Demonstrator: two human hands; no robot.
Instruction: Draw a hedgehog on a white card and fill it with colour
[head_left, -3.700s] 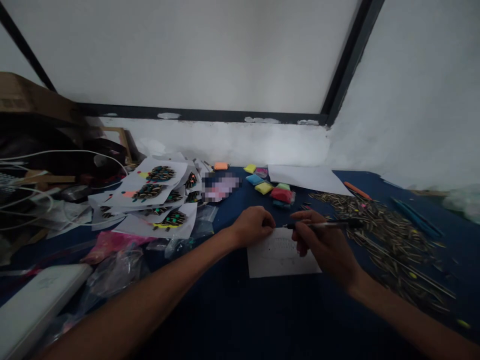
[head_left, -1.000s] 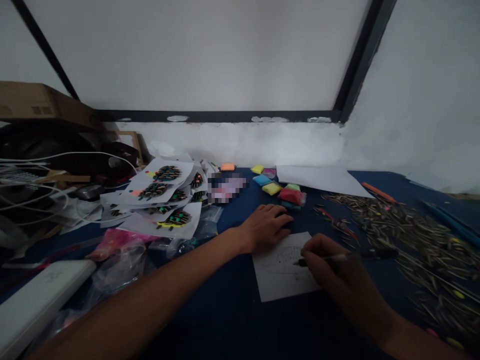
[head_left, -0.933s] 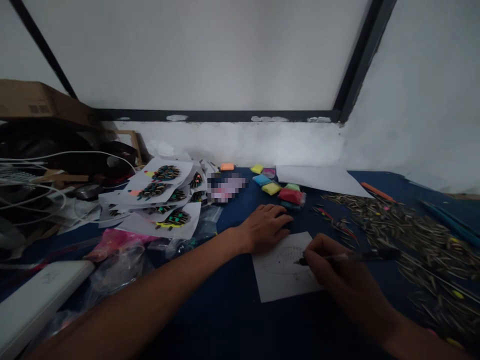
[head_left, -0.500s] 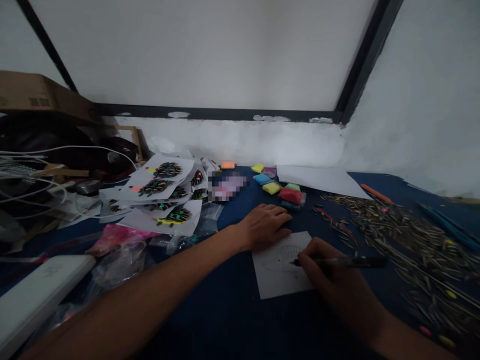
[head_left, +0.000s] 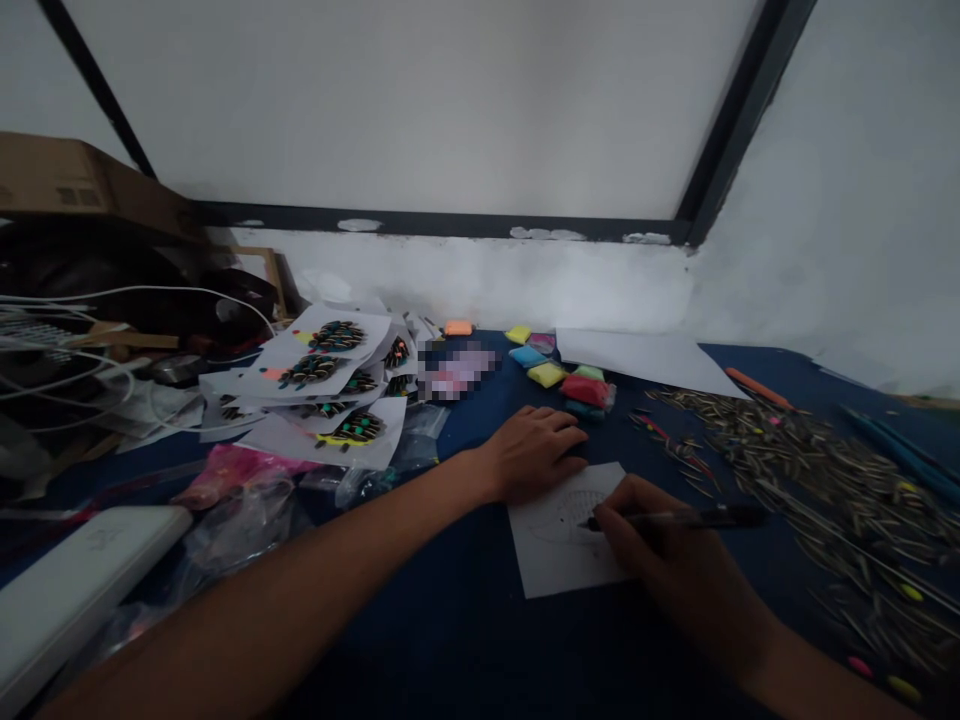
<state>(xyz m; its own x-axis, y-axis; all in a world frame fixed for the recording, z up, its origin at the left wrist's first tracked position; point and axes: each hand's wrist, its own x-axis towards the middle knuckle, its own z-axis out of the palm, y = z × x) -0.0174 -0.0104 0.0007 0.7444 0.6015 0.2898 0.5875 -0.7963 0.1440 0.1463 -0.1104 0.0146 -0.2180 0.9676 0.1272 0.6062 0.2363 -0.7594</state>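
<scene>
A small white sheet of paper [head_left: 551,575] lies on the dark blue table, with a line drawing on it, partly a scale-like pattern. My left hand [head_left: 532,455] rests flat on the sheet's upper left edge, fingers stretched out and nothing held. In my right hand [head_left: 652,530] is a black pen [head_left: 720,516], pinched between thumb and fingers, its tip at the drawing. The right hand hides the sheet's right side. Several small packets of coloured clay, among them a red packet [head_left: 586,388], lie just beyond my left hand.
To the right spreads a heap of striped seeds [head_left: 825,470] with an orange tool [head_left: 765,388] behind it. Papers with seed-covered figures [head_left: 337,337] are stacked at the left. Nearer are plastic bags [head_left: 244,520] and a white box-shaped device [head_left: 90,580]. A large white sheet [head_left: 645,358] lies at the back.
Both hands stay in nearly the same place, the pen still at the drawing. The whole view has shifted very slightly.
</scene>
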